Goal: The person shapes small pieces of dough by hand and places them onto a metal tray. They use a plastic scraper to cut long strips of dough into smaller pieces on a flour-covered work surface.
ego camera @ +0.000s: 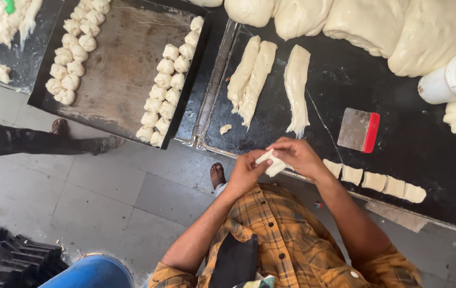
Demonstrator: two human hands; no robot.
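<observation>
Both hands, left point(246, 172) & right point(297, 156), pinched together on a dough piece point(271, 163) at worktop point(414, 149) edge, 6 o'clock. Dough looks soft, light, prob. sticky; hold by edges. Cut pieces point(374, 181) at 3 o'clock.

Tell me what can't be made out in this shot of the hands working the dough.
Head view only:
- Dough piece: mostly wrapped by the left hand and right hand, so its shape is unclear.
- Big dough mass: cut off by the top edge.
- White tub: cut by the right edge; contents too small to tell.
- Tray of dough balls: top end out of frame.
- Person at left: only legs and shoes show.
</observation>
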